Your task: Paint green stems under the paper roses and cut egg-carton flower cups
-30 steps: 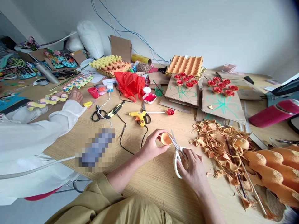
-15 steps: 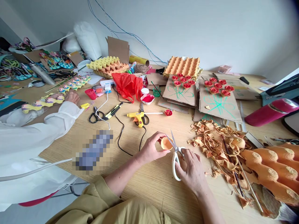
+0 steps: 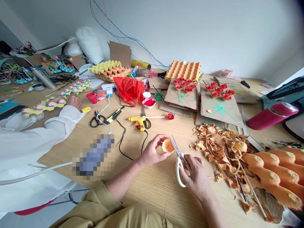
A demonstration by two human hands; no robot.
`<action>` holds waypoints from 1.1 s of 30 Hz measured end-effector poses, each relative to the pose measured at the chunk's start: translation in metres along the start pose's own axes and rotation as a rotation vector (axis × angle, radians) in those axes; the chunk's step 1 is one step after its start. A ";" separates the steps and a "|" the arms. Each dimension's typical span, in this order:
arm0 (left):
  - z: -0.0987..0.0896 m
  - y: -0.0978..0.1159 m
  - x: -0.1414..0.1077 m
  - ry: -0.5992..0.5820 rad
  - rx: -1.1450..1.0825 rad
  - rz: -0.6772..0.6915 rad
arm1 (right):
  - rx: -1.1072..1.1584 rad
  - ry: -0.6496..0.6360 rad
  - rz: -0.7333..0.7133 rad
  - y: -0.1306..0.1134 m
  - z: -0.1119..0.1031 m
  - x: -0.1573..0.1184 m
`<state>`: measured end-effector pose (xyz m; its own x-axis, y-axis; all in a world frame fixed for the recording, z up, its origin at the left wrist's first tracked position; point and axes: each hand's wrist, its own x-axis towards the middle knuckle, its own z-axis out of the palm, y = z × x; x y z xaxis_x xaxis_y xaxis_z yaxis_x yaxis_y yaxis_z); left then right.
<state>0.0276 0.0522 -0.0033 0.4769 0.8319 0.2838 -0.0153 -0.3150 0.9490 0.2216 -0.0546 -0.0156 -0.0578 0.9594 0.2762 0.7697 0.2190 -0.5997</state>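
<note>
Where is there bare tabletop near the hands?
Bare wood lies between left forearm and right forearm, and between the single red flower and white-handled metal scissors. Crowded right side: orange carton scraps, orange egg tray.

Your counter shows smooth, satin wood grain. Your scissors have shiny metal blades and white plastic handles. The egg tray near you is matt, rough-capped paper pulp. The flask is glossy; the red bag is crinkled, shiny plastic.
</note>
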 end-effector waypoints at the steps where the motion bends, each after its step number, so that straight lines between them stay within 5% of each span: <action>1: 0.000 0.000 0.000 0.004 -0.032 -0.016 | -0.002 0.006 0.003 0.001 0.001 -0.001; 16: -0.003 -0.010 0.004 0.066 -0.143 -0.083 | 0.086 0.061 0.161 0.001 0.000 0.000; 28: -0.007 -0.021 0.010 0.155 0.011 -0.150 | 0.857 -0.164 0.524 -0.008 0.000 0.003; 33: -0.009 -0.019 0.011 0.103 -0.138 -0.238 | 0.938 -0.154 0.489 -0.013 -0.005 0.004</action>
<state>0.0252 0.0719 -0.0172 0.3898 0.9191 0.0569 -0.0363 -0.0464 0.9983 0.2144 -0.0549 -0.0028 -0.0050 0.9779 -0.2092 -0.0615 -0.2091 -0.9760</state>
